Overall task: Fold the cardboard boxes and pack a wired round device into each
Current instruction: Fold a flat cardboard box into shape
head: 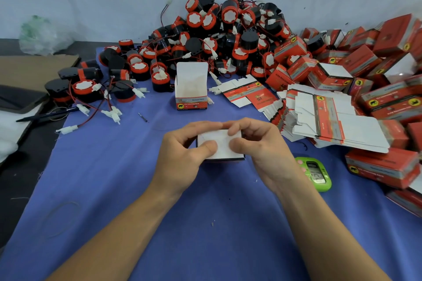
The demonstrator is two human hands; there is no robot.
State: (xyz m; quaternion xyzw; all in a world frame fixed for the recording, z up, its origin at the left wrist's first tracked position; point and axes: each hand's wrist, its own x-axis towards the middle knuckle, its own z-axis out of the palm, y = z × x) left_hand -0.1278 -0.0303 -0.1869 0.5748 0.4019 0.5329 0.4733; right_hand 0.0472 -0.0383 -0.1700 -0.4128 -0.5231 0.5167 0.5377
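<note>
Left hand [182, 150] and right hand [258, 150] both grip 1 small cardboard box [220, 143] over the middle of the blue cloth [114, 166], thumbs on its white flap. The curled fingers hide most of it, so can't see inside. Green timer [318, 174] sits half behind the right wrist, display too blurry to read.

The blue cloth [114, 178] is matt and woven, with loose threads at its edge. The boxes [338, 125] are thin cardboard, matt white inside and glossy red outside. The round devices [228, 29] are smooth black and red plastic. The timer [324, 180] has a shiny green plastic shell.
</note>
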